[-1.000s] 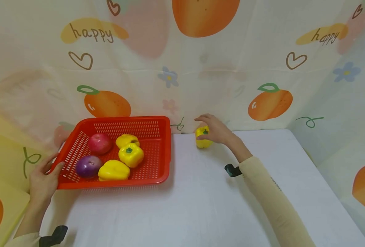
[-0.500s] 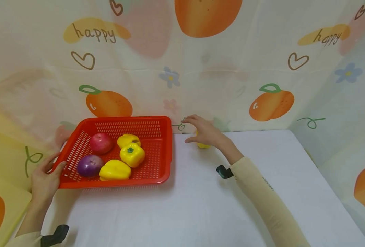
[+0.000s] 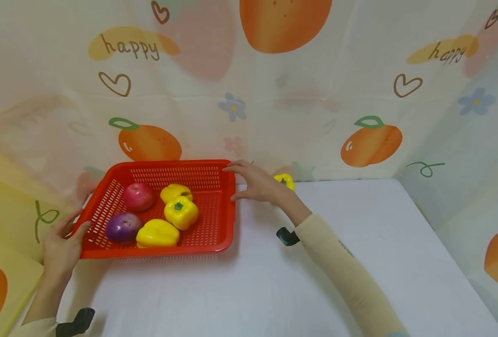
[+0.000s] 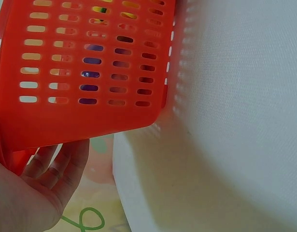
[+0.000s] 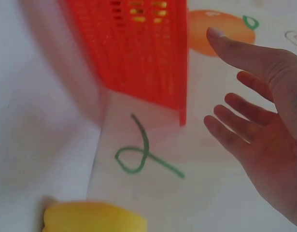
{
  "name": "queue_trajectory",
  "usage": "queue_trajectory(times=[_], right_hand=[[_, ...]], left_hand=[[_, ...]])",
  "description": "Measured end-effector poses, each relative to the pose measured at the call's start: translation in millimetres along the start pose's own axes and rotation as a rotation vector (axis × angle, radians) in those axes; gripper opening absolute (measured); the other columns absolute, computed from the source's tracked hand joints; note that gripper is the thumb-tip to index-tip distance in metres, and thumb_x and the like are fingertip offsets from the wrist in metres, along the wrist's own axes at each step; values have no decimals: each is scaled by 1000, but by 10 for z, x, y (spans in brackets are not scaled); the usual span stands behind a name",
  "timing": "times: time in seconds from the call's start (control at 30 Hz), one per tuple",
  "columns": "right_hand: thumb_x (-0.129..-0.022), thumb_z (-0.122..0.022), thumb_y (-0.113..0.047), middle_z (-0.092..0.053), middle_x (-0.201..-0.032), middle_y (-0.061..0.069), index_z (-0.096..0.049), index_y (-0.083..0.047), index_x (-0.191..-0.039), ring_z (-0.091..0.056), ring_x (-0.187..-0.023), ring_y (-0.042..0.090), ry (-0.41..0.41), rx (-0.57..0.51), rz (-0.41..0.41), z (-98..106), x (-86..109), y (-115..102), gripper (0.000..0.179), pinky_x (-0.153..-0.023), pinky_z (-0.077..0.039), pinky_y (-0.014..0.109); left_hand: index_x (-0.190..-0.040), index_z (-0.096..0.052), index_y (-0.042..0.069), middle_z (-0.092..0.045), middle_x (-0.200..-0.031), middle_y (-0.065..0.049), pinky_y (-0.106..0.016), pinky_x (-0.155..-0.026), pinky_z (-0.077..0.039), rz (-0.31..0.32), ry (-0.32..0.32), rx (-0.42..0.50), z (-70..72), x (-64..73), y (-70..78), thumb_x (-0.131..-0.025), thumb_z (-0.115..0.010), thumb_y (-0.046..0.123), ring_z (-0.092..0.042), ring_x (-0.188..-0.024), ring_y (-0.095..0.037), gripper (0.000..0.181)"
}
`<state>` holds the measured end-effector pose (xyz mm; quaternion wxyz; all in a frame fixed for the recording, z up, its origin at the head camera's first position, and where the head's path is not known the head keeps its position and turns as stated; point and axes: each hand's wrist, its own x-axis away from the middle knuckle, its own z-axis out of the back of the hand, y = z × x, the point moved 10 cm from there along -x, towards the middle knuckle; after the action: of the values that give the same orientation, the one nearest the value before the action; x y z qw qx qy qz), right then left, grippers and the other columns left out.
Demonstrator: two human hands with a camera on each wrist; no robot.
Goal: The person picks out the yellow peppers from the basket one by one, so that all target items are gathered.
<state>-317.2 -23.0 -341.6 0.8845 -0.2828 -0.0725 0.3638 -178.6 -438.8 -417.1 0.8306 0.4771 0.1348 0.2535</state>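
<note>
White table (image 3: 253, 290) meets printed cloth (image 3: 291, 121); hands: left (image 3: 61, 245) grips red basket (image 3: 210, 210), right (image 3: 257, 183) is spread, empty

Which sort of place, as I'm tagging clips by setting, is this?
Probably a staged tabletop booth: patterned sheets back and flank a white table, with yellow peppers in a red basket.

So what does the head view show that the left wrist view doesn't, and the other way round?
Only the head view: the right hand and a loose yellow pepper, partly hidden by it.

Only the left wrist view: the outer face of the red basket at the end the left hand holds.

Both: that hand, the basket, a round purple item and the white table.
</note>
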Motion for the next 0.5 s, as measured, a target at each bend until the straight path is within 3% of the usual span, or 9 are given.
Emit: queue_trajectory(times=[0.23,0.5], right_hand=[[-82,-81,-29,-40,-151,4,-47,-15,-145,-35,-139,22,-69,29,18,-179,-152,-183,73,-109,-39,37],[-82,-80,-31,-36,-154,2,-44,-20,-148,-38,-138,20,-137,76,-3,-381,-286,-412,75,-104,-44,35]], left_hand=[[-144,-52,20,-51,-85,33,-7,-57,-47,-6,2,86,1,1,11,-95,-65,24,-53,-68,14,50],[-142,-54,22,-52,-83,34,-8,-56,-47,-6,6,116,11,0,11,-95,-65,21,-54,-67,13,48]])
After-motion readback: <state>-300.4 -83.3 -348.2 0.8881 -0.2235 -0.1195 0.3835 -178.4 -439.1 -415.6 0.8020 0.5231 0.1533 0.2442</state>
